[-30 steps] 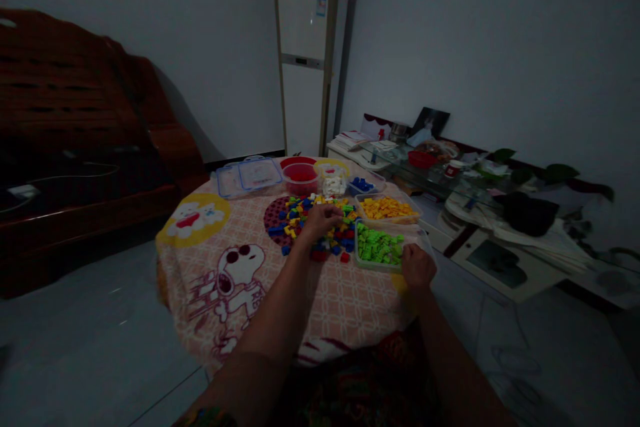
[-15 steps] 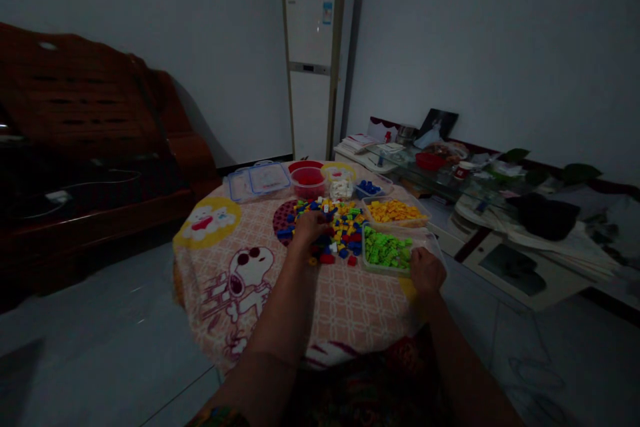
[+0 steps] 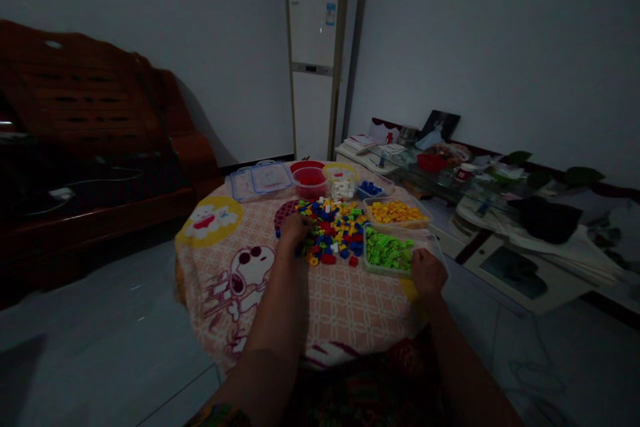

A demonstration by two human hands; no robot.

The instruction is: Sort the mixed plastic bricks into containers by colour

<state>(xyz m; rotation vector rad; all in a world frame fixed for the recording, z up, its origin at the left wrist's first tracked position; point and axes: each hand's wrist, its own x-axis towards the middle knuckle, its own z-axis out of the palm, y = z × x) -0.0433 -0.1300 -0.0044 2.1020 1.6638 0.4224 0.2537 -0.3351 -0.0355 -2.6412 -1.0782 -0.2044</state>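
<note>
A loose pile of small toy building bricks [image 3: 340, 230] in red, blue, yellow, green and white lies mid-table. My left hand [image 3: 295, 230] is at the pile's left edge, fingers bent down and drawn together among the bricks. Anything between its fingertips is too dark and small to make out. To the right of the pile stands a clear plastic box [image 3: 385, 271] filled with green bricks [image 3: 387, 250]. My right hand [image 3: 429, 271] is closed on this box's right side near the front corner, its fingertips partly hidden.
Behind the green bricks' box stand a box of yellow bricks [image 3: 395, 211], a tub of blue bricks [image 3: 370, 188] and white bricks [image 3: 343, 189]. A red-looking tub [image 3: 310, 183] and clear lids [image 3: 263, 181] lie farther back on the patterned tablecloth [image 3: 350, 307]. A cluttered cabinet [image 3: 515, 267] stands right.
My left hand has moved left, from over the middle of the brick pile to its left edge, uncovering bricks there. My right hand stays at the box of green bricks.
</note>
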